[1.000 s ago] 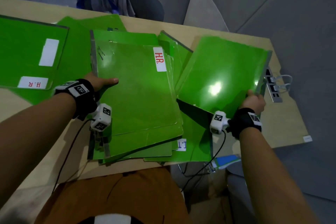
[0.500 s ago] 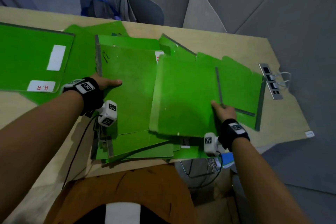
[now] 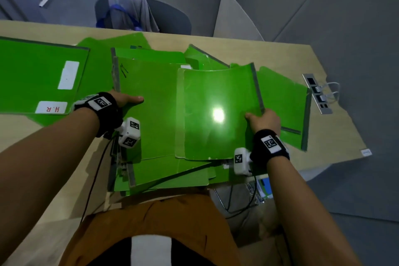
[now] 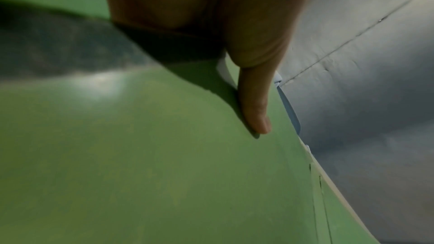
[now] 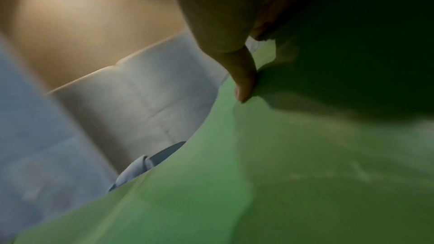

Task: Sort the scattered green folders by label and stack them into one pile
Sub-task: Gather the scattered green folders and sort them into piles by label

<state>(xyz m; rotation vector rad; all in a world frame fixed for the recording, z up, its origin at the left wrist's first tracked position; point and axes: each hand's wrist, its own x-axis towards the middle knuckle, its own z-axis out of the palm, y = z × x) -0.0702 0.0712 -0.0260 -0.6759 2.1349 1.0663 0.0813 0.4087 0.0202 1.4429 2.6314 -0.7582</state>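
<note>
While curved upward, green folder (image 3: 213, 112) left of right hand (image 3: 264, 120) grip

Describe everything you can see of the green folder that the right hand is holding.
The green folder is a glossy plastic cover, bright green, with a dark grey spine strip along its right edge. No label shows on the face turned up. A lamp glare sits near its middle. It bows slightly, its far edge curved, and it lies over the right part of the pile of green folders on the table. The right hand grips its right edge near the spine, thumb on top.
</note>
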